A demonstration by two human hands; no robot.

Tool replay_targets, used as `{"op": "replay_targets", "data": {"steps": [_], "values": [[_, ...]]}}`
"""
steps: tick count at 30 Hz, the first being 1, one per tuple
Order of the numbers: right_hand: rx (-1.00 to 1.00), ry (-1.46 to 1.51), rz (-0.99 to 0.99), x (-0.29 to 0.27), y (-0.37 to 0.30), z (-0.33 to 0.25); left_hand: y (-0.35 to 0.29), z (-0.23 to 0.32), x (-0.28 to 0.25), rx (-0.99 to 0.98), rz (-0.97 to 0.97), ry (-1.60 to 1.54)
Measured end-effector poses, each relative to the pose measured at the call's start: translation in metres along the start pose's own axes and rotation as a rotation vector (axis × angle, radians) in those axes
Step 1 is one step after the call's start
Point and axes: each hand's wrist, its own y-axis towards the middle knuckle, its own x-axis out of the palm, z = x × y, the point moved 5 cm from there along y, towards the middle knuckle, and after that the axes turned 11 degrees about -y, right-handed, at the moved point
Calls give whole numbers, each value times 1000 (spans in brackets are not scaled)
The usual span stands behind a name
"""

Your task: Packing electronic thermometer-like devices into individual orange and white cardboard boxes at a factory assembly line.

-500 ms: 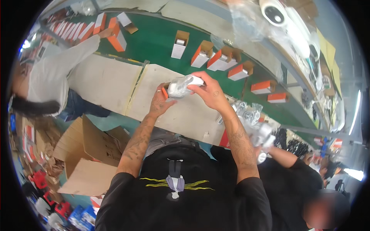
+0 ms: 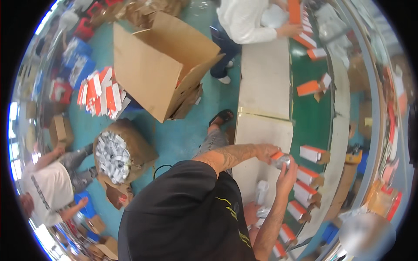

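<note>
Over the pale worktop (image 2: 264, 93), my left hand (image 2: 264, 152) is closed around a small orange-and-white carton (image 2: 276, 155). Against the carton's end is a white item in clear plastic wrap (image 2: 282, 161), gripped by the fingers of my right hand (image 2: 287, 173). How deep the item sits in the carton I cannot tell, as my hands and blur cover it. Close to my right forearm lies a clear-wrapped white piece (image 2: 261, 191). Beyond my hands, an orange-and-white carton (image 2: 314, 154) rests on the green conveyor belt (image 2: 300, 126).
Several more cartons (image 2: 309, 177) line the belt. A person in white (image 2: 248, 21) handles cartons at the far end. On the floor stand a large open cardboard box (image 2: 148, 74) and a sack of silvery pieces (image 2: 112, 157). Another person (image 2: 48, 195) is at the left.
My view has swung to the left, bringing the floor and large box to the middle. The carton and wrapped item are still in my hands, now held closely together.
</note>
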Motion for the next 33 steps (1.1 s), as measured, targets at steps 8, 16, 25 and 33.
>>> {"op": "replay_targets", "data": {"steps": [8,16,25,33], "values": [[-197,-191,328,44,-28,37,13,1,4,157,17,-26],[87,-125,351,14,6,-12,10,13,-32,-71,-106,-64],[272,11,233,-23,124,123,60,2,-77,4,213,192],[333,-203,268,4,228,234,-9,-66,-130,-191,216,233]]}}
